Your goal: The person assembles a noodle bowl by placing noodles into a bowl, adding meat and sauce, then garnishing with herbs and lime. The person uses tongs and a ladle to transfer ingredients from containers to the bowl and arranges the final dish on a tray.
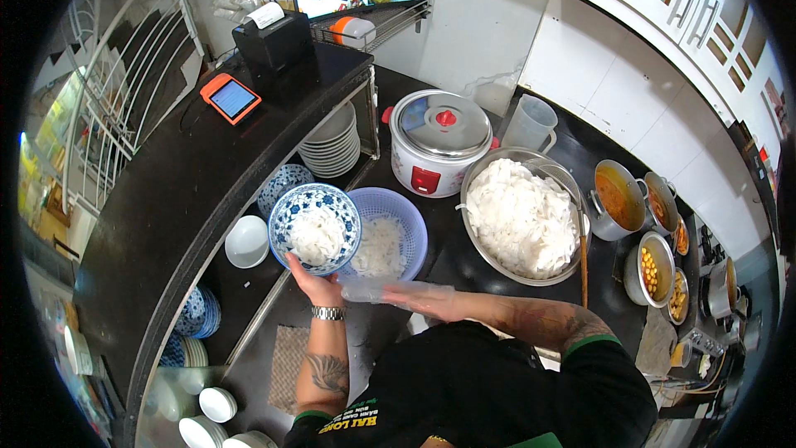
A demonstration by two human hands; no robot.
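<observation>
My left hand grips the near edge of a blue-and-white patterned bowl with white noodles in it. The fingers under the bowl are hidden. Across in front of my body lies my right hand, in a clear plastic glove, its fingers stretched out to the left and holding nothing that I can see. Its fingertips are just below the bowl, near the front rim of a lavender colander. More white noodles lie inside the colander, which the bowl partly covers.
A large metal basin heaped with wide white noodles stands at right, a white rice cooker behind. Pots of soup and yellow balls sit farther right. Stacked plates, a white bowl and a raised black counter are left.
</observation>
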